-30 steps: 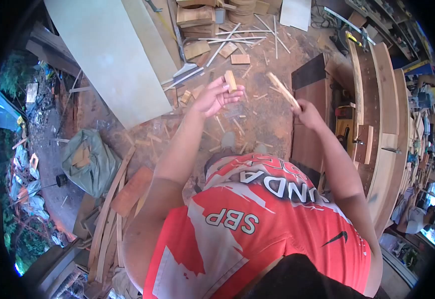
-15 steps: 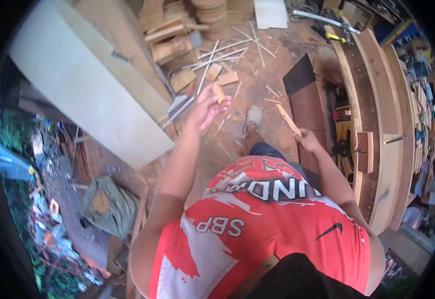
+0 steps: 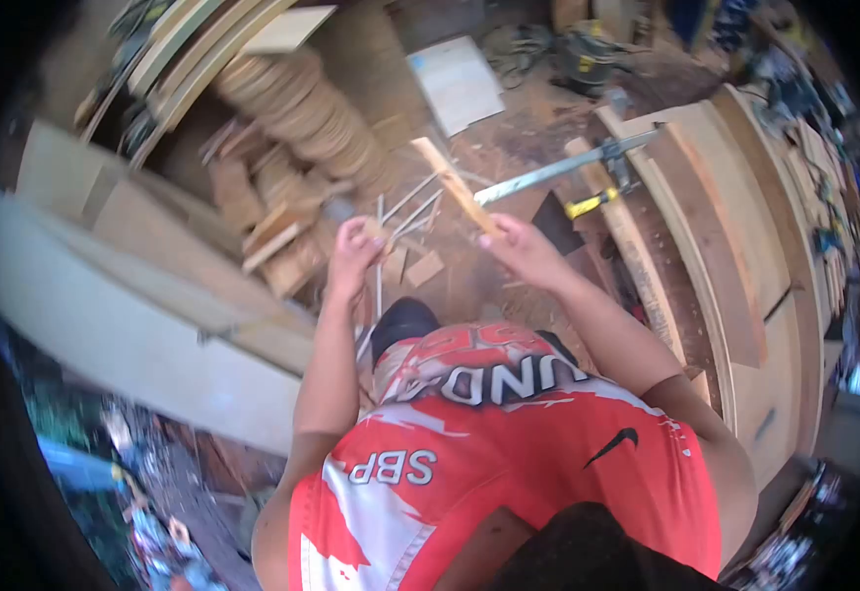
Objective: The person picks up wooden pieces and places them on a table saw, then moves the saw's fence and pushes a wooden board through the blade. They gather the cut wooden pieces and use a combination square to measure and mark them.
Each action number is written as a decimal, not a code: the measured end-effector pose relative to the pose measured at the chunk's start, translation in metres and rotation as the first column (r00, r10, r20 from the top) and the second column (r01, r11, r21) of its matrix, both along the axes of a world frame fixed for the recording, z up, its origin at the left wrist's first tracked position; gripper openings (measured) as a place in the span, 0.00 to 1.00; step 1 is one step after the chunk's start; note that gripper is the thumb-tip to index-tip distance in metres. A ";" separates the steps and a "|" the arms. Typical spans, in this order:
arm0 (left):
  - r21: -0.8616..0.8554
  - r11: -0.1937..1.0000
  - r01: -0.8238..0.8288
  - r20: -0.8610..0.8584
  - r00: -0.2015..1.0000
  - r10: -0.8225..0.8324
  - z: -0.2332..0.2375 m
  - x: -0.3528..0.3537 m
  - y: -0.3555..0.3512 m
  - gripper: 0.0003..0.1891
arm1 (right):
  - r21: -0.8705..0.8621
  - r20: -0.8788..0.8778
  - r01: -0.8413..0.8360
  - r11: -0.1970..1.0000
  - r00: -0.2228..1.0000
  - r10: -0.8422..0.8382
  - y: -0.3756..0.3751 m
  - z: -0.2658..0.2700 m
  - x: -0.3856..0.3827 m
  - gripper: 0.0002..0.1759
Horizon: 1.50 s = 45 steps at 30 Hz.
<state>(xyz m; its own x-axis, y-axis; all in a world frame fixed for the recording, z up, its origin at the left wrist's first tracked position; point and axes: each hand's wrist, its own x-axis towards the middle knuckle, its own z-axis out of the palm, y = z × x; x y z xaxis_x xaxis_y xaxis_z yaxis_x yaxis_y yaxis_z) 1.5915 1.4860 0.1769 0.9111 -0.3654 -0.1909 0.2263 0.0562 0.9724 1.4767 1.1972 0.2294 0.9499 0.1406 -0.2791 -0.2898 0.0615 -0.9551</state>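
Observation:
My left hand (image 3: 354,261) is raised in front of my body, its fingers closed round a small wood block (image 3: 374,230). The block is partly hidden by the fingers. To its right, my right hand (image 3: 527,254) grips the near end of a narrow strip of wood (image 3: 455,187). That strip points up and away to the left, its far end free in the air. The two pieces are apart. Below the hands, small wood offcuts (image 3: 424,267) and thin pale sticks (image 3: 415,207) lie on the floor.
A long pale panel (image 3: 154,315) runs along my left. Stacked round wood pieces (image 3: 302,108) stand ahead. On my right, a bar clamp (image 3: 548,177) with a yellow handle lies across long boards (image 3: 706,227). A white sheet (image 3: 457,84) rests on the floor further off.
My view has turned and tilted toward the far side of the workshop. My right hand has risen, bringing the wood strip closer to my left hand. Both hands keep their pieces.

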 end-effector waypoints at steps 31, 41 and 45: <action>0.773 0.189 0.606 0.372 -0.192 -0.908 -0.126 0.454 -0.553 0.16 | -0.143 0.167 0.973 0.181 0.204 -0.965 -0.066 0.067 0.131 0.14; 0.893 0.061 0.446 -0.182 0.480 -0.858 -0.211 0.668 -0.471 0.24 | -0.154 0.024 0.984 0.092 0.097 -0.995 -0.141 0.055 0.213 0.17; 0.809 0.115 0.577 -0.139 0.377 -0.916 -0.228 0.687 -0.594 0.19 | -0.324 -0.012 0.946 0.002 -0.002 -1.000 -0.223 0.039 0.272 0.16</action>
